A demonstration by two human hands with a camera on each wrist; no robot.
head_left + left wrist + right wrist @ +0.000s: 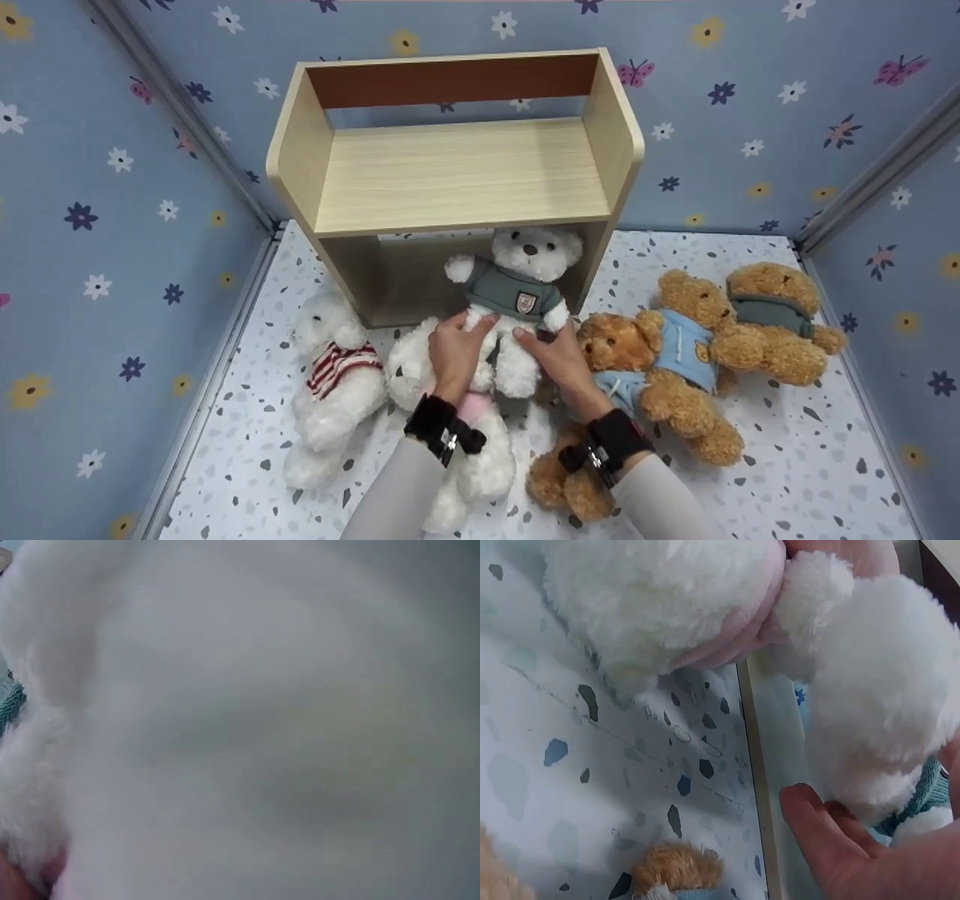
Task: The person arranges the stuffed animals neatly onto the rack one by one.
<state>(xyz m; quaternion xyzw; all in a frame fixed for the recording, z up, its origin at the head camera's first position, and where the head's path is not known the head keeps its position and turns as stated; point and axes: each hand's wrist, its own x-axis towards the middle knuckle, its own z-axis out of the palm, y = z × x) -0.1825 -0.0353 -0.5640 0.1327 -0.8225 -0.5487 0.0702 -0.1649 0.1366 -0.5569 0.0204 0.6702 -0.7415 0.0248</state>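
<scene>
A white teddy bear (517, 289) in a green sweater with a crest faces me, upright, its head at the opening of the shelf unit's lower compartment. My left hand (459, 356) grips its lower body from the left, thumb across the top of a leg. On the other side my right hand (564, 364) holds it near the hip, thumb on the other leg. In the right wrist view, the right fingers (821, 836) curve against the bear's white fur (885, 682). Blurred white fur (247, 690) fills most of the left wrist view.
The wooden shelf unit (465, 176) stands at the back wall. A white plush in red stripes (341, 375) lies left, and a white plush with pink clothing (409, 367) lies under my left forearm. Several brown teddy bears (690, 352) lie on the right on the speckled floor (810, 465).
</scene>
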